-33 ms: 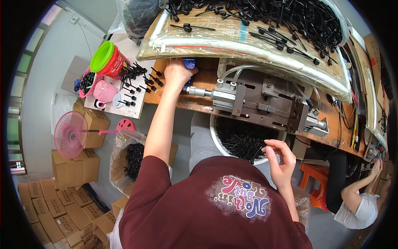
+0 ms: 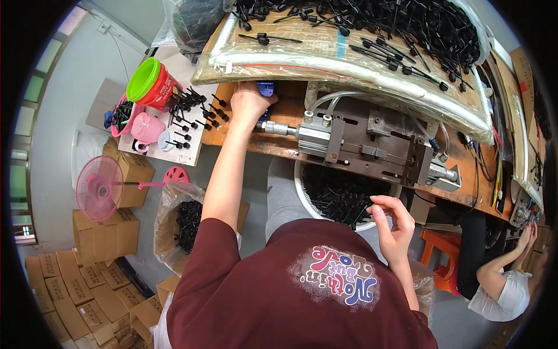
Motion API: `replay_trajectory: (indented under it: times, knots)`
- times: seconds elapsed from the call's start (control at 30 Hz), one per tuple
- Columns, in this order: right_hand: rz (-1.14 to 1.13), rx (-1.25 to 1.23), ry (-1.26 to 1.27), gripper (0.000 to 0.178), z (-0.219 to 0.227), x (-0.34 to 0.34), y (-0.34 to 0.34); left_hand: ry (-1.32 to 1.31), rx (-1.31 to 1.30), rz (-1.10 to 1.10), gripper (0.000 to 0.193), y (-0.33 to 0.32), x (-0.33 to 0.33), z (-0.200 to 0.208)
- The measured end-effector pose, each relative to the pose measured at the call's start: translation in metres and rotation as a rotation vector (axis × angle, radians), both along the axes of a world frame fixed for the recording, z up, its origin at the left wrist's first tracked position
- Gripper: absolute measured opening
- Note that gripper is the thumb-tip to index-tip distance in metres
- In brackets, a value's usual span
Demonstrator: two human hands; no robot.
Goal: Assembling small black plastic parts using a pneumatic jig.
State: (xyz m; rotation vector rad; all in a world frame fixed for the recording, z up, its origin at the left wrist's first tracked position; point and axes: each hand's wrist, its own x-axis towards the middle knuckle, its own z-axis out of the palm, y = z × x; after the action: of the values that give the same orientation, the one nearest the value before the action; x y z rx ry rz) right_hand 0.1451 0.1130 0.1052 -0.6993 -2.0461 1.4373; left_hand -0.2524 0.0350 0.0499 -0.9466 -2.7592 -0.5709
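Observation:
My left hand [image 2: 249, 103] reaches to the bench's left part. Its fingers close around a blue device [image 2: 266, 88] with a rounded top, and the hand hides much of it. Beside it a metal air cylinder [image 2: 317, 139] belongs to a clamping fixture [image 2: 363, 166] on a dark plate, with a small metal block [image 2: 373, 152] in the middle. My right hand [image 2: 395, 230] hovers in front of the fixture, fingers loosely bent and thumb apart, with nothing visible in it. Just left of it, under the bench edge, a white basket [image 2: 300, 195] holds many black plastic parts.
A plastic-wrapped raised board [image 2: 279, 61] bears a heap of black stemmed parts. At left are a red bucket [image 2: 164, 90], a pink mug [image 2: 147, 128] and more black parts. A pink fan [image 2: 99, 188] and cartons [image 2: 87, 291] stand beyond. A co-worker [image 2: 500, 291] sits at right.
My hands and the fixture look unchanged. The co-worker's arm and hands at the right have shifted slightly.

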Motion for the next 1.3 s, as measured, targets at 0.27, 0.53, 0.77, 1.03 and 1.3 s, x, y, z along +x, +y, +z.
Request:
replay_trajectory:
  times: [0.27, 0.53, 0.77, 1.03, 1.3]
  knots:
    - [0.011, -0.004, 0.003, 0.015, -0.001, -0.001, 0.001, -0.097, -0.005, 0.061, 0.081, 0.001, 0.006, 0.009]
    - [-0.034, 0.076, 0.014, 0.017, -0.001, -0.004, 0.006, 0.023, 0.217, 0.027, 0.065, -0.041, 0.014, 0.01]
    - [-0.196, 0.529, 0.163, 0.013, 0.021, -0.043, 0.066, -0.133, 0.719, -0.082, 0.028, -0.054, 0.069, 0.053]
    - [-0.348, 1.123, -0.096, 0.026, 0.073, -0.11, 0.185, 0.179, 0.791, -0.545, 0.037, 0.009, 0.138, 0.112]
    - [-0.104, 1.087, -0.605, 0.027, 0.074, -0.125, 0.234, -0.167, 0.997, -0.786, 0.013, 0.005, 0.187, 0.14]
